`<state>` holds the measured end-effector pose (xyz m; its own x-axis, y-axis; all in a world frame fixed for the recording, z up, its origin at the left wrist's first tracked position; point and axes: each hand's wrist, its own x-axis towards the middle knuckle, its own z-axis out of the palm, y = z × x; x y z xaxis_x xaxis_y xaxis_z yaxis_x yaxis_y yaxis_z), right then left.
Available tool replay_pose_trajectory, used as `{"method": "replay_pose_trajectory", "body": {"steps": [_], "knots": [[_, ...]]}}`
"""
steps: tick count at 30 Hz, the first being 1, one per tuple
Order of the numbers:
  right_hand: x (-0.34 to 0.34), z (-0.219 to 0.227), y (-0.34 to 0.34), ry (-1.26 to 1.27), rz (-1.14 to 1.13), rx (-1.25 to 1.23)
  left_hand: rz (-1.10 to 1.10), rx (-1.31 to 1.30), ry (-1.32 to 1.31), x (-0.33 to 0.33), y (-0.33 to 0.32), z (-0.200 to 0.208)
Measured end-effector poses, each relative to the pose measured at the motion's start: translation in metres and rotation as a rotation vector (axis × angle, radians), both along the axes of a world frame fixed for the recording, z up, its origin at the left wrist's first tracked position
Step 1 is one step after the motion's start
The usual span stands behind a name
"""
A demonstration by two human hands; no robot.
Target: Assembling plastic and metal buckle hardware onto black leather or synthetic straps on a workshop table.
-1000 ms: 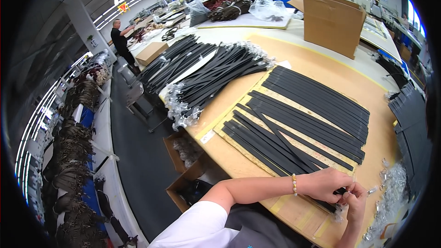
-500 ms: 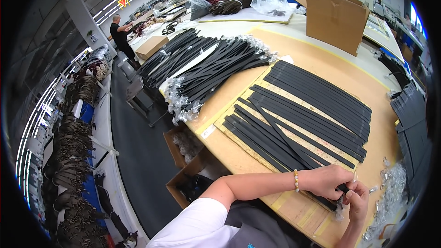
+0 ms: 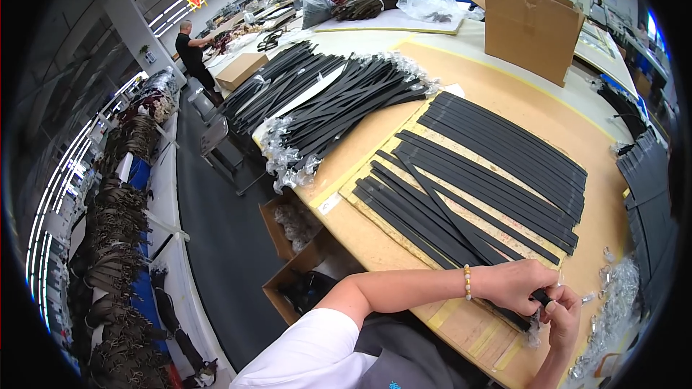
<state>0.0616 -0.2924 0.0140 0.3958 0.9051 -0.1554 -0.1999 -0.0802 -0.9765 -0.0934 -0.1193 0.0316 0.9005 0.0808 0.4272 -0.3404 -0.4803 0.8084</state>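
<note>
The work at that moment was fingertip handling of a black strap end [image 3: 540, 298], just over the near right corner of the yellow board [image 3: 447, 145]. It seemed best done with the left hand [image 3: 520, 285] keeping the strap steady, the right hand [image 3: 564, 315] working close to the tip, and the clear plastic tuft [image 3: 533, 334] below the hands kept out of the pinch. Light wrists would have suited it too, since loose black straps [image 3: 414, 216] lay crossed on the board's near half. The left hand was curled, its fingers drawn together by the strap; its fingertips were partly hidden, so their exact grip could not be told. The right hand was nearly closed, thumb and bent forefinger apparently pinching the strap end. Crumpled clear plastic [image 3: 616, 299] lay right of the board.
</note>
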Motion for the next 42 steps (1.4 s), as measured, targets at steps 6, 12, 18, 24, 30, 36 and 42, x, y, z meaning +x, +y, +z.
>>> {"method": "replay_pose_trajectory", "body": {"steps": [6,12,18,24,30,36,42], "knots": [[0.0,0.005,-0.01,0.012,0.005,0.021,-0.076,-0.127,0.039,0.004,0.0,0.006],[0.003,0.011,0.01,0.078,0.155,-0.02,0.048,-0.03,0.041,0.002,0.011,-0.001],[0.012,0.016,-0.004,0.143,0.184,-0.033,0.003,-0.121,0.179,0.014,0.001,0.002],[0.011,0.013,-0.005,0.128,0.201,-0.039,0.031,-0.122,0.146,0.013,-0.003,0.001],[0.005,0.013,-0.001,0.179,0.179,-0.029,0.051,-0.087,0.098,0.012,-0.002,-0.002],[0.003,0.013,0.001,0.199,0.136,-0.028,0.057,-0.077,0.082,0.014,-0.001,-0.006],[0.001,0.012,0.002,0.187,0.117,-0.015,0.067,-0.049,0.055,0.013,0.0,-0.006]]}}
